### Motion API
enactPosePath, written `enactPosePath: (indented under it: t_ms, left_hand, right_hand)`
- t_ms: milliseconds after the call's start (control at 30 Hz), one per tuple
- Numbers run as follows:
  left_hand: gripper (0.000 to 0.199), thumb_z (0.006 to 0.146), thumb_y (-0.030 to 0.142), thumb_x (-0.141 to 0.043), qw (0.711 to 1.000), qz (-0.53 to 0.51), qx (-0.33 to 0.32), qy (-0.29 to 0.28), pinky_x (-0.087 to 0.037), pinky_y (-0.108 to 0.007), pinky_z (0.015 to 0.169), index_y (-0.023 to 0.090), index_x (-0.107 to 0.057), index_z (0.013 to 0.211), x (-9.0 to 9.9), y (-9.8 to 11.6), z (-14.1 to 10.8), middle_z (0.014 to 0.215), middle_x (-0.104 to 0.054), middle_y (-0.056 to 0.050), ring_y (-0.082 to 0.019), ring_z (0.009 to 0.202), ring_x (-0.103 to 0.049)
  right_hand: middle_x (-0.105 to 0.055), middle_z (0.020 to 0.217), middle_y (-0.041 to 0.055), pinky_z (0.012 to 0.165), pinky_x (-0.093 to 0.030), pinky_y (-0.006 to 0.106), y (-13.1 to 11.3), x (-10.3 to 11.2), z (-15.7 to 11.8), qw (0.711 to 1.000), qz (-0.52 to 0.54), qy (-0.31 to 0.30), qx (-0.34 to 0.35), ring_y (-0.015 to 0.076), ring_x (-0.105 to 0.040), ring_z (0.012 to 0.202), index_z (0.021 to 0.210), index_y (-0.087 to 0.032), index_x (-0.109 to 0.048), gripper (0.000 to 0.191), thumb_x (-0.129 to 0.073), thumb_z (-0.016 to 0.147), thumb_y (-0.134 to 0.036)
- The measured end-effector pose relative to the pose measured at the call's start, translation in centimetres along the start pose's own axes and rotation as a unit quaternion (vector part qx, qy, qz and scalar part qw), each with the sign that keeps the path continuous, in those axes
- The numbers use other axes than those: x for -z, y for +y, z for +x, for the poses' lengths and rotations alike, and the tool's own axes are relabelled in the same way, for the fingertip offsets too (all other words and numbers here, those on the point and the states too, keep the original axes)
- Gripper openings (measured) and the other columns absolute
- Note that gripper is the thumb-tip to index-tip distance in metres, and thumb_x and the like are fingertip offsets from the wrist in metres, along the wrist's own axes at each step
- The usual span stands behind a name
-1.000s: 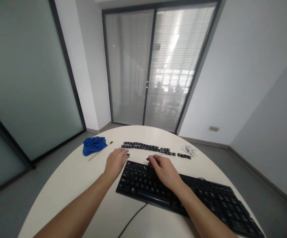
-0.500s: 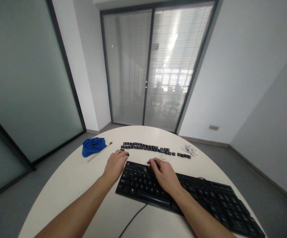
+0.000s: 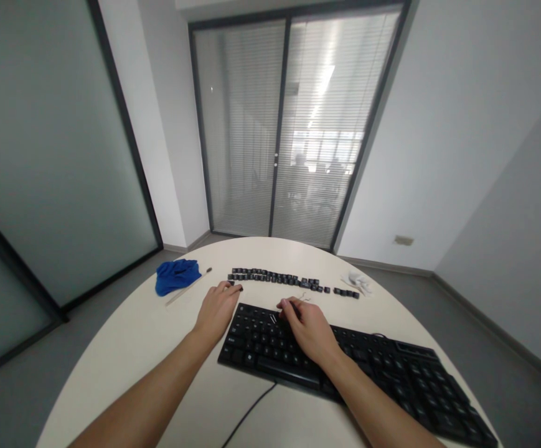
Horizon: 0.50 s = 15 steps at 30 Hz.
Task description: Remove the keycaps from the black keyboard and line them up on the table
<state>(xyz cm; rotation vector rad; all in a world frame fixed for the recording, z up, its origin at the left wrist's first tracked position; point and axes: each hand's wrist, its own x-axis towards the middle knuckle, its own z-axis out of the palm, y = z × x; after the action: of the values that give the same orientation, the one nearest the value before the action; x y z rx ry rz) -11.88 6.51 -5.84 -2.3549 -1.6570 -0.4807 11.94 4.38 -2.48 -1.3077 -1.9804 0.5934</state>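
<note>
Keyboard [image 3: 368,358], black and wide, lies on the near half of a round, pale table [image 3: 130,348], slanting from the middle toward the near right edge, with a thin black cable [image 3: 250,407] running toward the near side from beneath its near edge. The right hand [image 3: 310,326] is over the far left part of the keyboard, its thumb and fingers closed on a thin wire tool [image 3: 304,295], whose loop shows on the far side of the fingers and whose pale prongs point down at the keys. The left hand [image 3: 215,309] rests just beyond the left end of the keyboard, fingers lightly bent, with a small dark keycap [image 3: 240,287] at the fingertips; whether it is gripped or only touched, I cannot tell. Farther across the table, loose black keycaps [image 3: 269,278] stand in two long rows, thinning out to the right, where a short line of them [image 3: 346,292] ends near a crumpled white tissue [image 3: 361,283]. On the far left, a bunched blue cloth [image 3: 177,275] sits beside a slim brush [image 3: 187,289], its dark head pointing away. Past the table, blinds [image 3: 239,137] hang across a dark-framed glass partition.
</note>
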Motion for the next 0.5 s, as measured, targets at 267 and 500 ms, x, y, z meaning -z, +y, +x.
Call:
enactPosePath:
  t_ms: [267,500]
  left_hand:
    - [0.034,0.089,0.002,-0.047,0.999,0.039,-0.012,-0.009,-0.042,-0.039,0.085,0.020,-0.067,0.110,-0.06,-0.28,0.37,0.133,-0.060,-0.005,-0.029,0.117,-0.048]
    - [0.040,0.087,-0.002,-0.044,0.998,0.055,-0.017,-0.009,-0.043,-0.040,0.086,0.018,-0.065,0.114,0.26,-0.43,0.39,0.134,-0.059,-0.005,-0.028,0.116,-0.048]
  right_hand:
    - [-0.074,0.082,0.0064,0.075,-0.044,0.030,-0.01,0.02,0.02,1.000,-0.011,0.000,0.003,0.0234,-0.067,0.081,0.086,-0.021,-0.068,0.041,-0.037,0.098,-0.044]
    - [-0.073,0.080,0.0055,0.074,-0.044,0.030,-0.14,0.10,-0.07,1.000,-0.007,-0.006,0.000,0.0228,-0.067,0.079,0.087,-0.020,-0.068,0.043,-0.036,0.099,-0.046]
